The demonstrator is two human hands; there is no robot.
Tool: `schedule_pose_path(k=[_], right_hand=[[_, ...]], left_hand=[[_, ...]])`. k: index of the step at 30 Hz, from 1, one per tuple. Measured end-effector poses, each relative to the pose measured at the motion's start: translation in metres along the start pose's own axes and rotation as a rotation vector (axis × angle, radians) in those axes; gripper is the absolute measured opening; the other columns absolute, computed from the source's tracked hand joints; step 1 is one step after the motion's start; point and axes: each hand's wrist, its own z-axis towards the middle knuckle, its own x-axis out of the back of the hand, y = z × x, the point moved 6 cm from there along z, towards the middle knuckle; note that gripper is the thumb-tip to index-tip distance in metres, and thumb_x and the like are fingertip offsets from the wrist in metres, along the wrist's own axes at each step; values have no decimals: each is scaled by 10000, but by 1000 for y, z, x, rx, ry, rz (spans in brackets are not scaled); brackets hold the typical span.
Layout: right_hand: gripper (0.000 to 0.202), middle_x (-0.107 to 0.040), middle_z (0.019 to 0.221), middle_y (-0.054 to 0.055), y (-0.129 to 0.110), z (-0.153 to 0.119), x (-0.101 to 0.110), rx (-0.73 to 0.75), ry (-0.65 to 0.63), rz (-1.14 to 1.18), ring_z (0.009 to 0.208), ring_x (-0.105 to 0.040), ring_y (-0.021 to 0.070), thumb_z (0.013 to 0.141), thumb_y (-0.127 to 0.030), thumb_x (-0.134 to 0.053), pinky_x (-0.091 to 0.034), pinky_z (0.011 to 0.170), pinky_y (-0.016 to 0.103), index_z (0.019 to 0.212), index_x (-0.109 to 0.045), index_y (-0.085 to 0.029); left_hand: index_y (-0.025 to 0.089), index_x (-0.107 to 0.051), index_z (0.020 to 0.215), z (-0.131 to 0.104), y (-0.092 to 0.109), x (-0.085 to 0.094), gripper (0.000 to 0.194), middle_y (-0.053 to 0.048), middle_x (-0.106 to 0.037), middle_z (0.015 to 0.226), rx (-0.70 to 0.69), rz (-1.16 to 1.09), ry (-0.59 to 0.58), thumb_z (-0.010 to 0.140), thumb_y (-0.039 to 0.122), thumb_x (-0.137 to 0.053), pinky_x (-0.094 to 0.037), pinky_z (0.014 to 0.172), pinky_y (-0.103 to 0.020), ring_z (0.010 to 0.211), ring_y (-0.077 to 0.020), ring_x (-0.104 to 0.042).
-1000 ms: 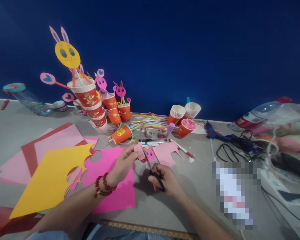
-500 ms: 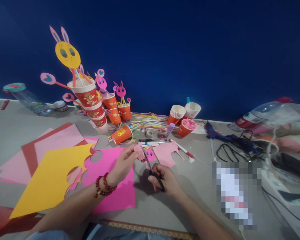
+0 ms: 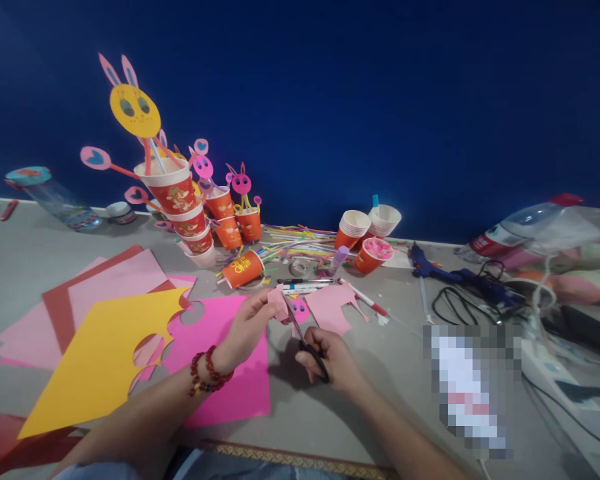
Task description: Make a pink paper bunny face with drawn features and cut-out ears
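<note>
My left hand [image 3: 249, 330] pinches a small pink paper piece [image 3: 279, 304], just above the table. The fingers of my right hand [image 3: 333, 360] are wrapped round the black handles of the scissors [image 3: 313, 353], whose blades point up and left and meet the right side of the piece. A larger pink paper with cut-out edges [image 3: 330, 307] lies just beyond the scissors. Partly behind the blades is a magenta round face [image 3: 299, 309]. A bright pink sheet [image 3: 240, 387] extends under my left wrist.
Yellow paper [image 3: 85, 360] and more sheets lie at the left. Behind them stand stacked red cups [image 3: 175, 197] with bunny faces. Straws [image 3: 300, 240], pens and a cup of pink scraps [image 3: 375, 255] are along the back. A blue glue gun [image 3: 480, 283] and cables are at the right.
The view has shifted very slightly. The pink piece in my left hand has tilted a little at the blades, and both hands stay in nearly the same place.
</note>
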Motion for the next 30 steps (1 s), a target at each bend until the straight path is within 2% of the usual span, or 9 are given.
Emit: schedule_pose_path(k=[8, 13, 20, 30], right_hand=[[636, -445, 443, -96, 1, 0, -1, -3, -16, 15, 382, -487, 94, 605, -690, -814, -265, 389, 195, 633, -368, -238], [648, -450, 454, -98, 0, -1, -2, -10, -3, 29, 385, -495, 94, 590, -706, -812, -275, 394, 191, 640, -368, -236], [627, -489, 448, -84, 1, 0, -1, 7, -3, -3, 393, -490, 96, 617, -708, -791, -279, 397, 190, 648, -381, -235], [621, -461, 439, -89, 1, 0, -1, 7, -3, -4, 379, -476, 95, 619, -703, -794, -266, 385, 198, 640, -380, -240]], left_hand=[[208, -581, 679, 0, 2, 2, 283, -24, -615, 737, -8, 25, 22, 919, 356, -551, -469, 727, -312, 729, -183, -572], [194, -596, 691, -1, 4, -1, 276, -17, -617, 716, -36, 72, -3, 921, 337, -545, -469, 722, -303, 718, -174, -575], [192, -591, 680, -1, 3, -2, 266, -12, -606, 702, -7, 56, 1, 902, 333, -548, -465, 723, -299, 710, -171, -570], [196, -597, 698, -1, 0, -1, 255, -10, -587, 706, -10, 41, -10, 913, 316, -533, -466, 728, -299, 718, -172, -568]])
